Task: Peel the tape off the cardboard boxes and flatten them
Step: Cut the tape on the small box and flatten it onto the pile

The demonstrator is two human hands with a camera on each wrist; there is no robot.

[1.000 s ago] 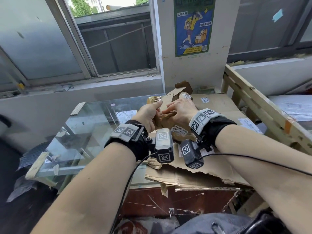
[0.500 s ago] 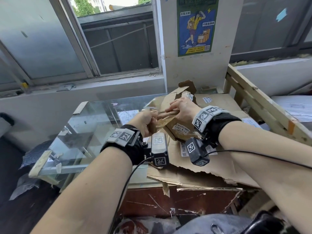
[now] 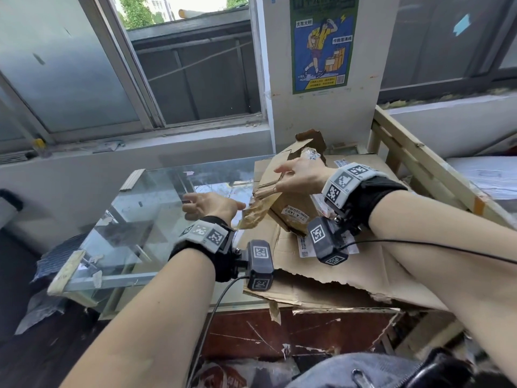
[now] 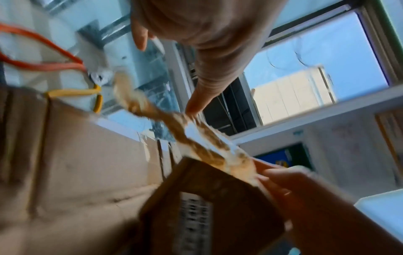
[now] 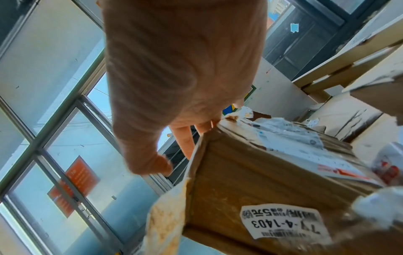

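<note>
Tape strip hung part-peeled from box at frame centre; box unflattened. Left hand spread, thumb stuck to strip; right hand fingers loosely steadied box.

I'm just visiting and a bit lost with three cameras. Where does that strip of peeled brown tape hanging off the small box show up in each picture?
Head view: the tape strip hangs at centre, between both hands, off the small cardboard box.
Left wrist view: the strip runs diagonally across the middle, blurred.
Right wrist view: it hangs at bottom centre, off the box's left edge.
Shared landmark: the box's white "1403" label.
</note>
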